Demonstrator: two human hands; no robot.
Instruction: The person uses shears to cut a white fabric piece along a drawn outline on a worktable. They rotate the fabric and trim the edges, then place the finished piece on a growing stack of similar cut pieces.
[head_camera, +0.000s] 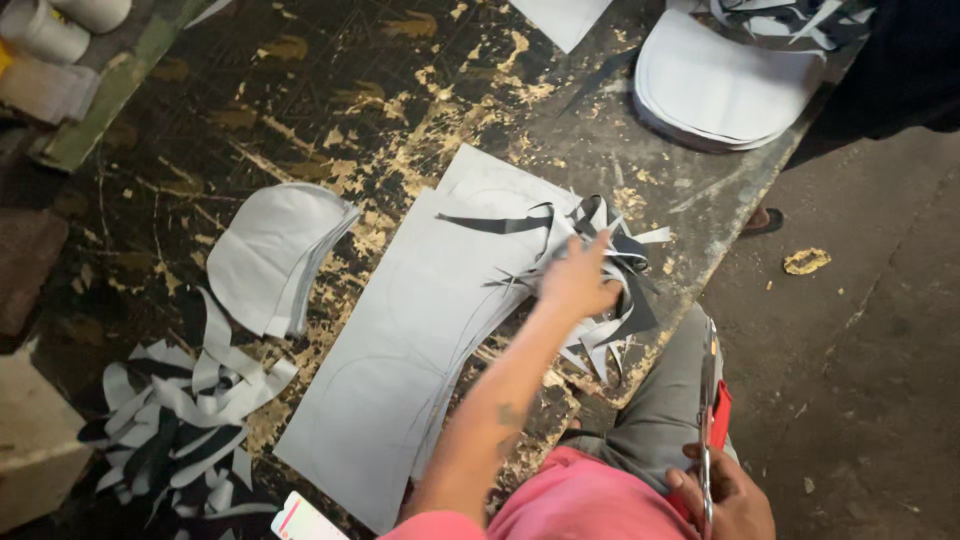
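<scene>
Left hand on a heap of offcuts, right hand holding scissors.

The left hand reaches forward with fingers spread loosely onto a tangle of grey and black scrap strips, which lies on the far end of one large grey sheet spread over the worn surface. The right hand, near the lap and well apart from the left, is clamped around one pair of scissors. Two stacks of cut curved pieces show: one left of the reaching hand, one beyond it. A second scrap pile lies near left.
</scene>
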